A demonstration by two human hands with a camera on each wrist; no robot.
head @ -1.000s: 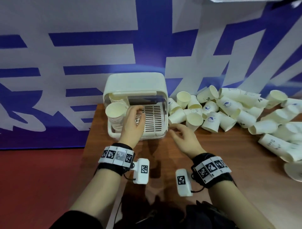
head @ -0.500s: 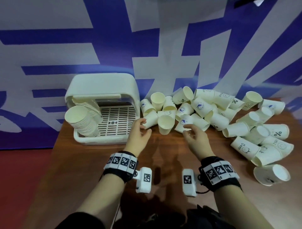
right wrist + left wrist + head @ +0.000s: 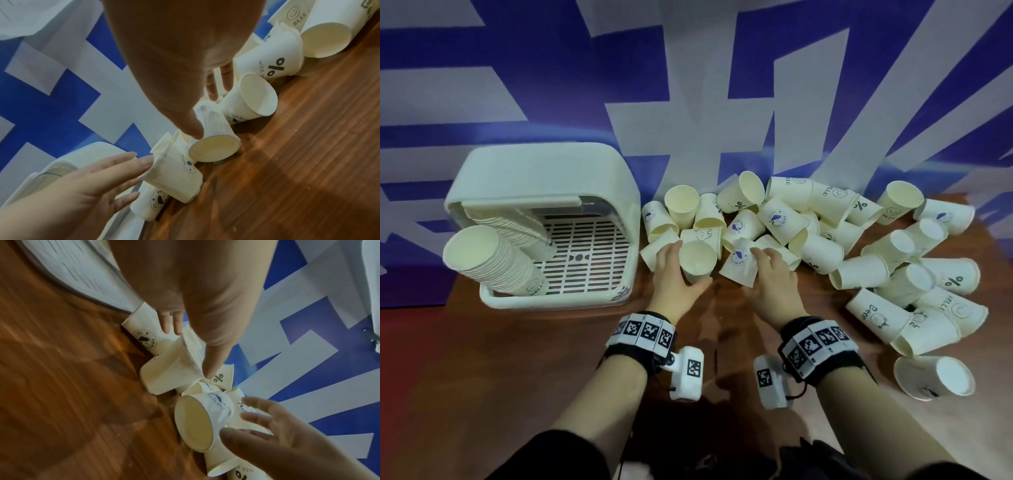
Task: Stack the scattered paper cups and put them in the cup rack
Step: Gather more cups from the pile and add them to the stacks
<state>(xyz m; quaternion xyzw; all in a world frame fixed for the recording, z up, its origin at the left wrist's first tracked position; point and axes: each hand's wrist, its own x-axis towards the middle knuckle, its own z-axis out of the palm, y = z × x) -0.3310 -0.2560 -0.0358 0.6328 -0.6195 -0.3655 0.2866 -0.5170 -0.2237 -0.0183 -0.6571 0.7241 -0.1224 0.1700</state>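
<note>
Left hand (image 3: 677, 274) is wrapped round an upright cup (image 3: 697, 261), and the right hand (image 3: 768, 274) is pinching a tipped-over one (image 3: 739, 265) right next to it. A second ago the left was still over at the cup rack (image 3: 558, 301) where the big stack (image 3: 493, 263) lies, so looks like a new round of stacking just kicked off, with loads of loose cups (image 3: 893, 253) still on the table (image 3: 517, 394)

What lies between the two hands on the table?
In the head view, two paper cups: an open-mouthed cup against the left hand, and a blue-logo cup under the right hand.
</note>
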